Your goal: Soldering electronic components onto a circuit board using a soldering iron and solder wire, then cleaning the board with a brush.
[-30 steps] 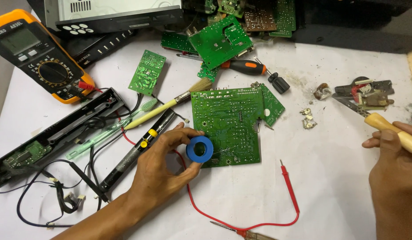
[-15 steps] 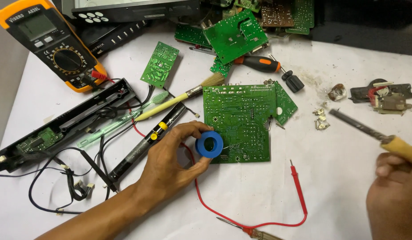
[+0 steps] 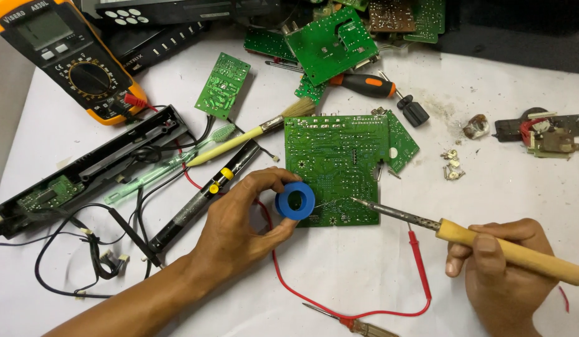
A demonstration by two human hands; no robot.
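Blue plastic solder spool [image 3: 295, 200] sits pinched between thumb and fingers of the left hand [image 3: 243, 228], resting on the lower left corner of the large green circuit board [image 3: 335, 167] at the middle of the white table [image 3: 520, 187]. The right hand [image 3: 498, 274] is closed around the wooden handle of a soldering iron [image 3: 464, 234], whose metal tip touches the board's lower edge just right of the spool. A red probe lead [image 3: 420, 268] curls along the table's near edge between both hands.
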